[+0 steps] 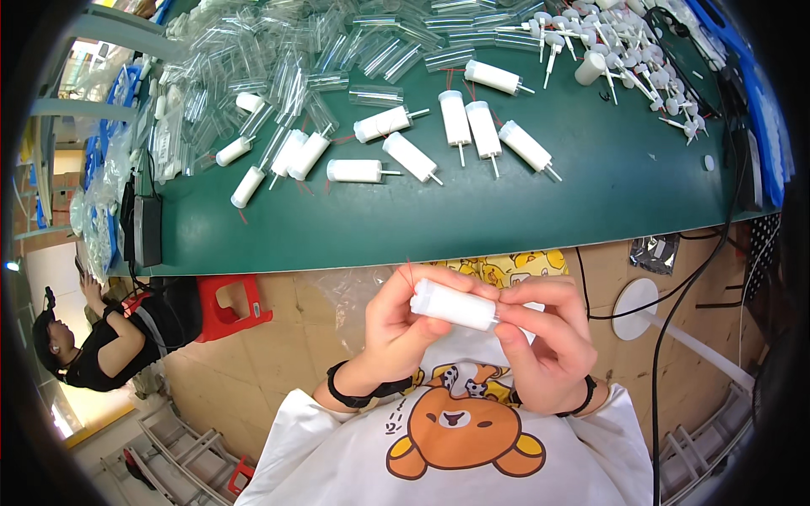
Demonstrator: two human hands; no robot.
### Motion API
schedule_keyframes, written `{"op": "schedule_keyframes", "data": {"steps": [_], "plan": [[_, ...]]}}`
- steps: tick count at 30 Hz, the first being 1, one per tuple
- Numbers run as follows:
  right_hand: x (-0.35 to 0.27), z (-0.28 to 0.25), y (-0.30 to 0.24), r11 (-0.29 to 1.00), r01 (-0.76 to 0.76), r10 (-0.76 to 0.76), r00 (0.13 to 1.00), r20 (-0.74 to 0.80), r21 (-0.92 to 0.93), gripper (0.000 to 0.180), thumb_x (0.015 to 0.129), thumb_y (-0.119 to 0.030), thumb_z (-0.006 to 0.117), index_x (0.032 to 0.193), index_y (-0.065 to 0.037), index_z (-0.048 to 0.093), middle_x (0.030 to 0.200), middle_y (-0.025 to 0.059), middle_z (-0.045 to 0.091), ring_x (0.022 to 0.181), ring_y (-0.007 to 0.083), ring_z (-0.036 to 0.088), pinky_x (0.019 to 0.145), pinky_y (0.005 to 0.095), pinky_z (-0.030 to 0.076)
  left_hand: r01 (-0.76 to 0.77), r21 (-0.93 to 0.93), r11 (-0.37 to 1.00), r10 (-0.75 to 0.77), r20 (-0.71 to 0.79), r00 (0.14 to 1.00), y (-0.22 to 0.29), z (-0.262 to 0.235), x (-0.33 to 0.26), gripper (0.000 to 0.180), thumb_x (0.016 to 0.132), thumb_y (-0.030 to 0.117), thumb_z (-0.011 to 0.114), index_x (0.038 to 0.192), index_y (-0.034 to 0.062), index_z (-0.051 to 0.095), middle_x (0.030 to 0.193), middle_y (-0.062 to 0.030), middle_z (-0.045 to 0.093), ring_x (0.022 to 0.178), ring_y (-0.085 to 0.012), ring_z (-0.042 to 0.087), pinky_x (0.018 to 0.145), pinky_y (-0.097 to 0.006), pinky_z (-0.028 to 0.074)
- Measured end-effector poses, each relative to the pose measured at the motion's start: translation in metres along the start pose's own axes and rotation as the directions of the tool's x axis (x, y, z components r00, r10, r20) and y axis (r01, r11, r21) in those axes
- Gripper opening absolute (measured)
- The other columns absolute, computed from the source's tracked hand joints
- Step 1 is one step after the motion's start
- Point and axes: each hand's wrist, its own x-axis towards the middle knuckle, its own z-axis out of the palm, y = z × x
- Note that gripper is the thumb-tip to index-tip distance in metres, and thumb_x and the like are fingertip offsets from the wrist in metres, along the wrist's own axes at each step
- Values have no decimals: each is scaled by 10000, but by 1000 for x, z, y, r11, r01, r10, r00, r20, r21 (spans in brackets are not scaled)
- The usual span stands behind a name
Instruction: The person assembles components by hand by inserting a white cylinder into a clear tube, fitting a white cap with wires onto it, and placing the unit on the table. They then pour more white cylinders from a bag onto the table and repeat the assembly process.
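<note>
Over my lap, just off the table's near edge, I hold a white cylinder in a clear plastic tube (456, 305), lying nearly level. My left hand (396, 325) is closed round its left end, where a thin red thread sticks up. The fingers of my right hand (550, 333) pinch its right end; whatever stem is there is hidden by the fingertips. On the green table beyond lie several similar white cylinders, such as one with a thin white stem (354, 171) and another upright-lying one (454, 118). Red threads trail from some of them.
Clear empty tubes (388, 59) are heaped at the back left of the green table (506, 215). White round-headed stems (654, 72) pile up at the back right. A black cable (666, 295) hangs at the right. A person (126, 337) sits at the left near a red stool (240, 308).
</note>
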Motion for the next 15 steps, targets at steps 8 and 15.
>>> {"op": "schedule_keyframes", "data": {"steps": [8,15], "plan": [[2,-6,6,999,48,-47,999,24,-21,278,618,29,741,885,-18,676,929,78,596,805,217,536,675,303,439,-24,106,994,16,76,997,0,-1,4,416,862,337,595,1030,-17,455,950,-224,616,930,-290,626,800,-383,520],[2,-5,4,989,125,-125,992,10,-77,290,605,44,747,879,-17,673,919,73,591,793,211,539,658,306,434,5,-15,1000,-2,157,988,-8,-8,3,287,900,129,542,1105,-62,477,1079,-208,600,1020,-269,593,886,-372,477]]}}
